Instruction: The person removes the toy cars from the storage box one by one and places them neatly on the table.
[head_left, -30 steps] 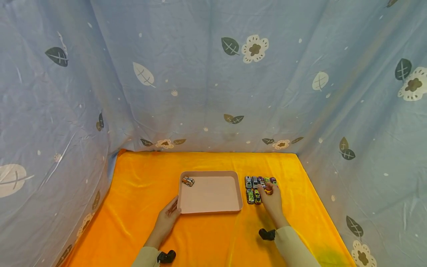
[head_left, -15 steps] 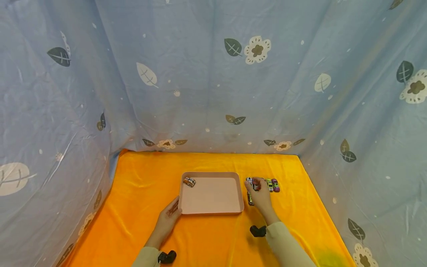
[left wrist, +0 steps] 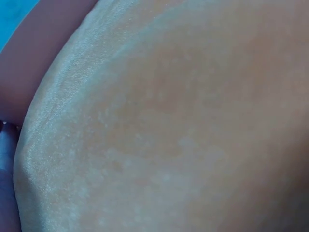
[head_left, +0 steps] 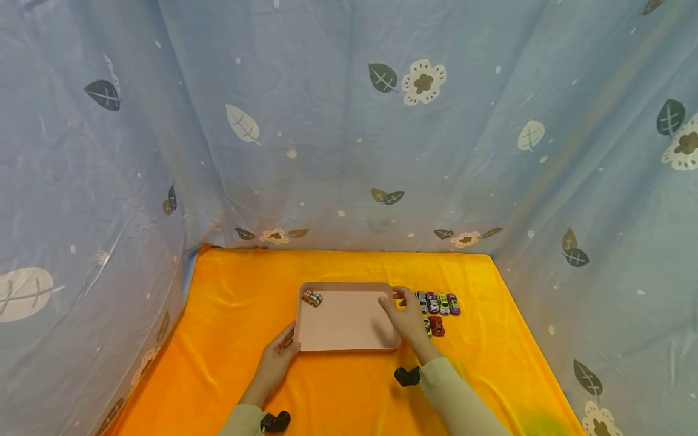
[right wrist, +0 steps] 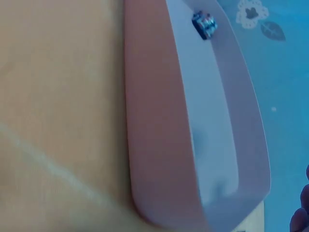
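Note:
A shallow pink tray lies on the orange cloth, with a small orange-and-white toy car near its far left corner. My left hand grips the tray's near left corner; up close, the left wrist view shows mostly skin beside the pink tray wall. Over the tray's right edge hovers my right hand, thumb apart from the fingers, no toy car visible between them. Just right of it stand several toy cars in rows, including a red toy car. The hand hides the leftmost ones.
Orange cloth covers the table. Blue curtains with leaf and flower prints rise behind it and on both sides. Each wrist wears a black device.
My right hand has moved left from the cars to the tray's right edge. The red car now shows in the nearer row. My left hand has stayed at the tray.

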The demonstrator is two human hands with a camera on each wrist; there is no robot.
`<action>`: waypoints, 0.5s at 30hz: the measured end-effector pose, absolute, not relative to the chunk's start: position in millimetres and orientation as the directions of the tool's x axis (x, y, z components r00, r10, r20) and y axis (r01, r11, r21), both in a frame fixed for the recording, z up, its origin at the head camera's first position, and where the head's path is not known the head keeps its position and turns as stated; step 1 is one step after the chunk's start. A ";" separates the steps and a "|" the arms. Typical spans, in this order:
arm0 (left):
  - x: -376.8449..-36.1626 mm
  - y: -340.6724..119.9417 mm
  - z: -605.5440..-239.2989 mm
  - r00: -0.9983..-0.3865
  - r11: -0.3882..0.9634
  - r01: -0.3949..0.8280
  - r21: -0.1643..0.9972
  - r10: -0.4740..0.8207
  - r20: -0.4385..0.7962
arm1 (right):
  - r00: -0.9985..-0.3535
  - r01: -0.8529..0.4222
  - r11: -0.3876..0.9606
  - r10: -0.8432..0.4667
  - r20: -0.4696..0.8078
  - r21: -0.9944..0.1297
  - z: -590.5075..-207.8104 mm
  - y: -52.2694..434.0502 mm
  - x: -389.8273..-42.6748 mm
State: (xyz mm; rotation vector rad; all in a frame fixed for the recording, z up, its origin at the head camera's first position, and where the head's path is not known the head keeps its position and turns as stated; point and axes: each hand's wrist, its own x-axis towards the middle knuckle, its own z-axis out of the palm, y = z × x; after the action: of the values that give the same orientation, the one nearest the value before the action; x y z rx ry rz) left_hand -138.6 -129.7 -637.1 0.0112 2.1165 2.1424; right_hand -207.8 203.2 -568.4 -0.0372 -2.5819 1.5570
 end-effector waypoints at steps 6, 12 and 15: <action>-140.1 -131.3 -640.5 -0.994 -0.009 -0.067 0.998 0.087 -0.066 | -0.994 -0.069 0.454 0.043 0.100 -0.888 -567.1 181.8 -211.5; -141.1 -131.8 -643.0 -0.994 0.006 -0.051 0.999 0.095 -0.051 | -0.987 -0.155 0.426 -0.020 0.162 -0.891 -566.9 160.2 -214.1; -141.6 -131.6 -641.9 -0.995 -0.005 -0.040 0.999 0.093 -0.040 | -0.983 -0.180 0.443 -0.043 0.180 -0.878 -566.5 149.1 -215.8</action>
State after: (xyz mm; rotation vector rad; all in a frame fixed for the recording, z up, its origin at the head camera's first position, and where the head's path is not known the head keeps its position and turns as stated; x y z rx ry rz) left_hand -141.6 -131.6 -641.9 0.0573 2.1467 2.1624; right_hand -215.8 149.1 -566.5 0.1990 -2.5554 1.5795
